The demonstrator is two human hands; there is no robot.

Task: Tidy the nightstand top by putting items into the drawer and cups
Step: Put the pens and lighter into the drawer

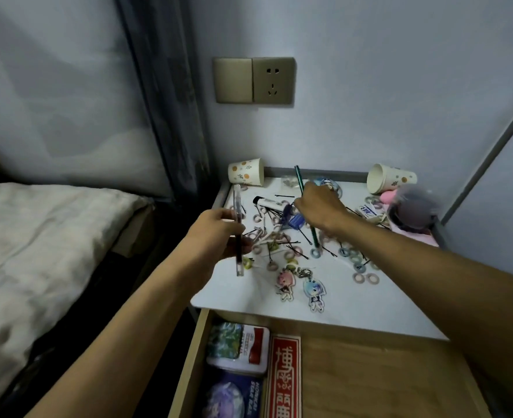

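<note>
Two paper cups [245, 171] [391, 178] beyond scattered hair ties [315, 252]

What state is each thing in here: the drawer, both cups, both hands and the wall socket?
drawer, open, boxes along its left side.
back-left cup, seems to lie on its side.
back-right cup, on its side, mouth facing left.
left hand, grips a clear pen, roughly upright.
right hand, grips a green pencil over the clutter.
wall socket, nothing plugged in.
</note>
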